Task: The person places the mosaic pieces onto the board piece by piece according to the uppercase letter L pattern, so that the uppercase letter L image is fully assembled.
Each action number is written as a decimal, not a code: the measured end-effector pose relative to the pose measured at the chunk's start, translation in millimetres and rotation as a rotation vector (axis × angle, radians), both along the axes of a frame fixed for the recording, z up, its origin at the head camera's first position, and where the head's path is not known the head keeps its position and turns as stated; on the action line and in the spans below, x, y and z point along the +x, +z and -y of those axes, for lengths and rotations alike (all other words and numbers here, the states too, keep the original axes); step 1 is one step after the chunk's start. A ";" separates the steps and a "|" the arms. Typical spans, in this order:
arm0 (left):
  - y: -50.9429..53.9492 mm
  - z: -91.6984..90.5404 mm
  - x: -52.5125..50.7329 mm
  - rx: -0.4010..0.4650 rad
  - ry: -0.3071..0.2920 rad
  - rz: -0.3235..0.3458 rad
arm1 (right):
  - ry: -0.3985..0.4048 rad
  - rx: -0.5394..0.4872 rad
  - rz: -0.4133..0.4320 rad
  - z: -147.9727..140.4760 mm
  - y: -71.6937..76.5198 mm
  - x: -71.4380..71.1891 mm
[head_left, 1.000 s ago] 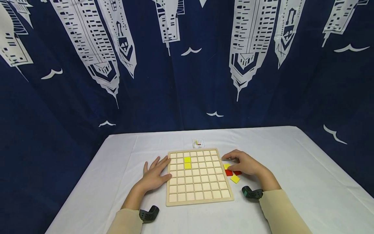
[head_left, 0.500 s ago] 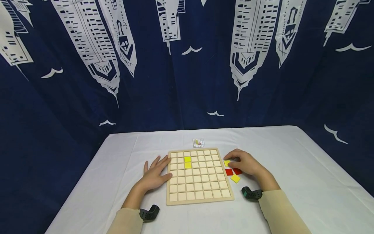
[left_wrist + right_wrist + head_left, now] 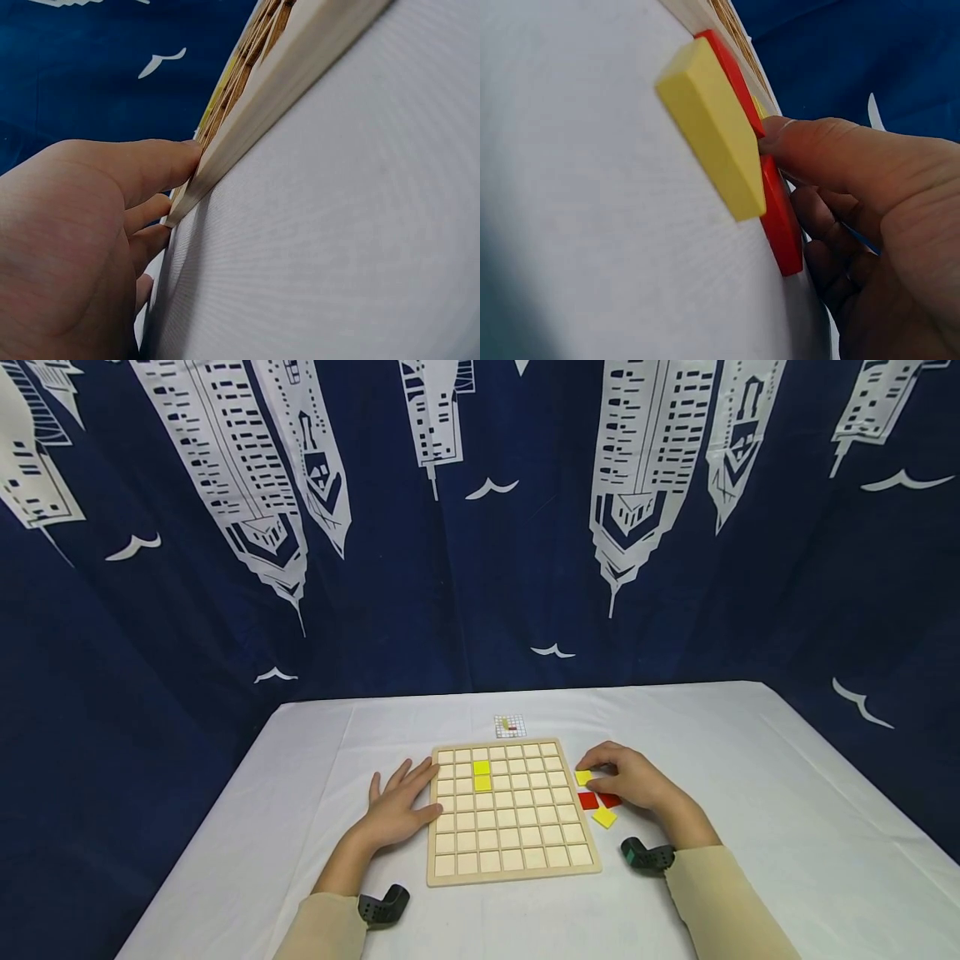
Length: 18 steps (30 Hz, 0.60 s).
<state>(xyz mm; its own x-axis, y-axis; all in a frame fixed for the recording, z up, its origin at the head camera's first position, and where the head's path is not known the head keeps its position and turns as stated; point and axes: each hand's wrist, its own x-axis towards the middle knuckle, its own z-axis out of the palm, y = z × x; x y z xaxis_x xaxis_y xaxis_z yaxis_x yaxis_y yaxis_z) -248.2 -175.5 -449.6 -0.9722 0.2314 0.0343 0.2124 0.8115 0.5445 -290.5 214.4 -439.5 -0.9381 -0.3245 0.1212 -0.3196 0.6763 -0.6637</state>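
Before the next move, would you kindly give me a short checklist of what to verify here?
1. Board steadied: ok; the left hand touches the left edge of the wooden board.
2. Placed tiles in cells: ok; two yellow tiles fill adjacent cells.
3. Tile gripped: ok; the right hand pinches the farthest loose yellow tile.
4. That tile lifted: cannot tell.
5. Red tiles at hand: ok; two lie right of the board.
6. Pattern card uncovered: ok; beyond the board.
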 end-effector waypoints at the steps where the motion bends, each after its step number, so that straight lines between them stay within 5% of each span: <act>1: 0.0 -0.1 0.0 -0.001 0.000 0.000 | -0.004 0.002 0.000 0.5 -0.2 -0.1; 18: 0.7 -0.3 0.4 -0.004 0.010 0.006 | -0.090 0.045 0.033 8.9 7.0 1.1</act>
<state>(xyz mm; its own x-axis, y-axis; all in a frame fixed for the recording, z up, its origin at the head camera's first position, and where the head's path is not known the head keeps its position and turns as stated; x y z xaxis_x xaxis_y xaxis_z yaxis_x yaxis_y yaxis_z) -247.8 -175.2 -448.9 -0.9746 0.2223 0.0281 0.2016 0.8155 0.5425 -289.3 205.5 -432.6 -0.9670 -0.2428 0.0772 -0.2346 0.7305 -0.6414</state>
